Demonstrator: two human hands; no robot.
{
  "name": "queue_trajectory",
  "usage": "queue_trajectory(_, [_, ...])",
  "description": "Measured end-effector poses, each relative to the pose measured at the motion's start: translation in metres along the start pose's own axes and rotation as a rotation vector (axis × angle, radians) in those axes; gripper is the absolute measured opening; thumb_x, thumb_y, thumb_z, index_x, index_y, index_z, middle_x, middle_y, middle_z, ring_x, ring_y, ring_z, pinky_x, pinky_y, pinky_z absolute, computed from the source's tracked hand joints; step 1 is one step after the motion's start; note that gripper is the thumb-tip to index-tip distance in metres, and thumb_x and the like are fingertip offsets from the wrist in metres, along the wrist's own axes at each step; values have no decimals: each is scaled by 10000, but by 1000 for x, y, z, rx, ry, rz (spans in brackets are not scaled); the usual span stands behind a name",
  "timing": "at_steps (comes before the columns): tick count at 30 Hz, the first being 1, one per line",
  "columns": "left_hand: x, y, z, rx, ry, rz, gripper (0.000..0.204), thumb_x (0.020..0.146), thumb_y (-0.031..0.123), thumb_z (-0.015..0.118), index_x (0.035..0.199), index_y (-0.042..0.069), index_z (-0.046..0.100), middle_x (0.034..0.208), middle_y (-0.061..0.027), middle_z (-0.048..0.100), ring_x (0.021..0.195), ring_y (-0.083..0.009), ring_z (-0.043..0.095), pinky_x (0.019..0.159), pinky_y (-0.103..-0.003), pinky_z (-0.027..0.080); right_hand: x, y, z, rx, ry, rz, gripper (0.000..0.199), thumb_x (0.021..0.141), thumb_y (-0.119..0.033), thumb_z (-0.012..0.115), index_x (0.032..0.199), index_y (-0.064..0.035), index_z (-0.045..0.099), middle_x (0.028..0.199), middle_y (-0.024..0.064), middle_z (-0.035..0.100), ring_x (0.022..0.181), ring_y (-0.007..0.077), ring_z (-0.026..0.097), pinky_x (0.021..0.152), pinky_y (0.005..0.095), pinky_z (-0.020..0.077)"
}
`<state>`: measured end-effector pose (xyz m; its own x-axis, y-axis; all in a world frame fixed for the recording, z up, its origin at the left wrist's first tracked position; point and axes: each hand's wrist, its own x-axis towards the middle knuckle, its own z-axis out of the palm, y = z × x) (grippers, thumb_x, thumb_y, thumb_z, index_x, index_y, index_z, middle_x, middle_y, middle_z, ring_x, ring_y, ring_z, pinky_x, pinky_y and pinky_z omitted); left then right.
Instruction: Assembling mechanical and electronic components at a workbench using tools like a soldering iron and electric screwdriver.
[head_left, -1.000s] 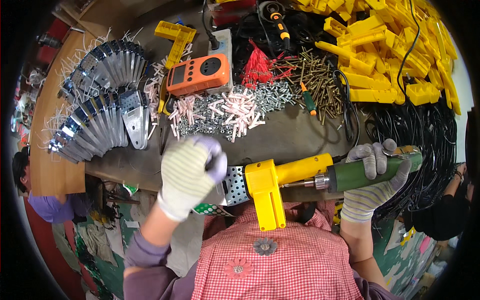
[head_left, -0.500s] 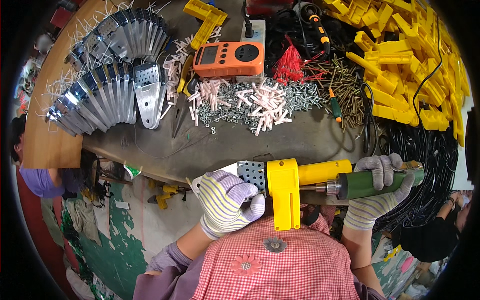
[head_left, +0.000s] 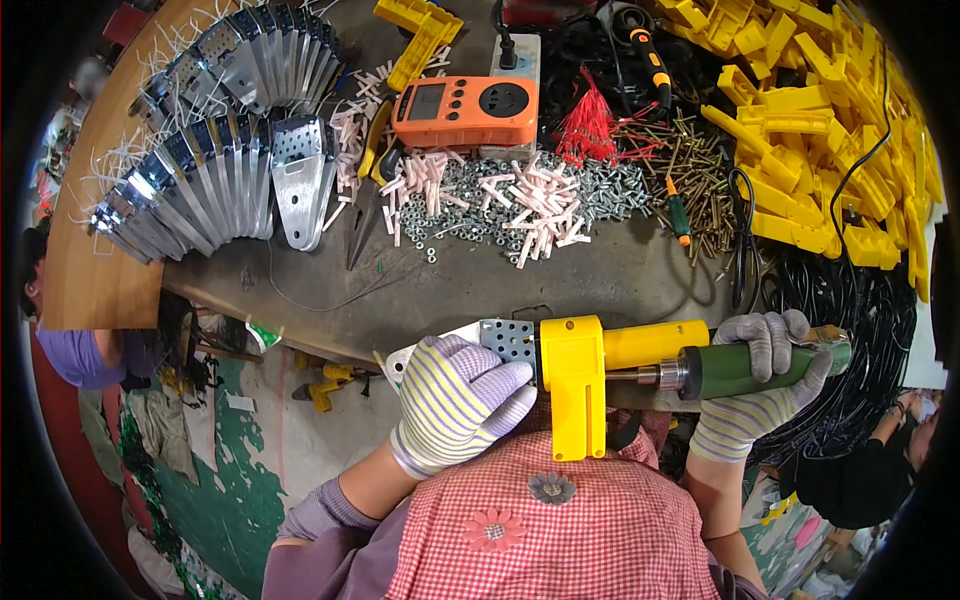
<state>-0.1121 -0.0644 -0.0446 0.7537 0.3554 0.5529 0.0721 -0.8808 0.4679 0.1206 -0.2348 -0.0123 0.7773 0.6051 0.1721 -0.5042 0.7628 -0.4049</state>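
Note:
In its striped glove, my left hand (head_left: 462,402) is closed round a flat metal plate (head_left: 508,340) with a perforated sleeve, near the table's front edge. Fixed to the plate's right end is a yellow plastic housing (head_left: 576,385) with a round yellow handle (head_left: 655,343) running off to the right. My gloved right hand (head_left: 765,375) grips a green electric screwdriver (head_left: 728,371), held level just under that handle. The tool's bit points left and reaches the yellow housing; its tip is hidden there. My left fingertips are partly tucked behind the plate.
Rows of similar metal plates (head_left: 200,190) stand at the left. Behind lie an orange meter (head_left: 465,112), pale pink tubes (head_left: 545,205), nuts and screws (head_left: 620,190), and a green-handled screwdriver (head_left: 678,210). Yellow housings (head_left: 800,130) and black cables (head_left: 850,340) are heaped at right.
My left hand's fingers have curled further, with the thumb shifting toward the housing. The assembly and the electric screwdriver stay nearly in place, and the view has shifted slightly.

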Motion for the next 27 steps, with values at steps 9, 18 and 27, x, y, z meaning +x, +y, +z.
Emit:
queue_trajectory(9, [5,3,-6,12,-87,-10,253,719,234,802,926,134,695,763,-35,630,674,-256,602,628,-420,483,0,-1,1,12,-17,3,398,972,-434,598,1029,-41,617,608,-40,406,503,86,383,879,306,482])
queue_trajectory(18, [24,-13,-11,32,-337,230,211,795,208,626,929,59,693,811,-84,655,765,-265,639,683,-437,514,1,3,-5,60,-68,4,349,950,-418,641,948,-70,610,556,-63,364,460,65,349,843,287,481])
queue_trajectory(27, [38,-14,-9,-100,-337,245,121,761,138,713,853,86,653,770,-55,559,741,-262,566,677,-418,458,-10,10,4,221,68,-75,419,844,-582,687,827,-197,522,540,-123,259,502,54,296,630,293,351])
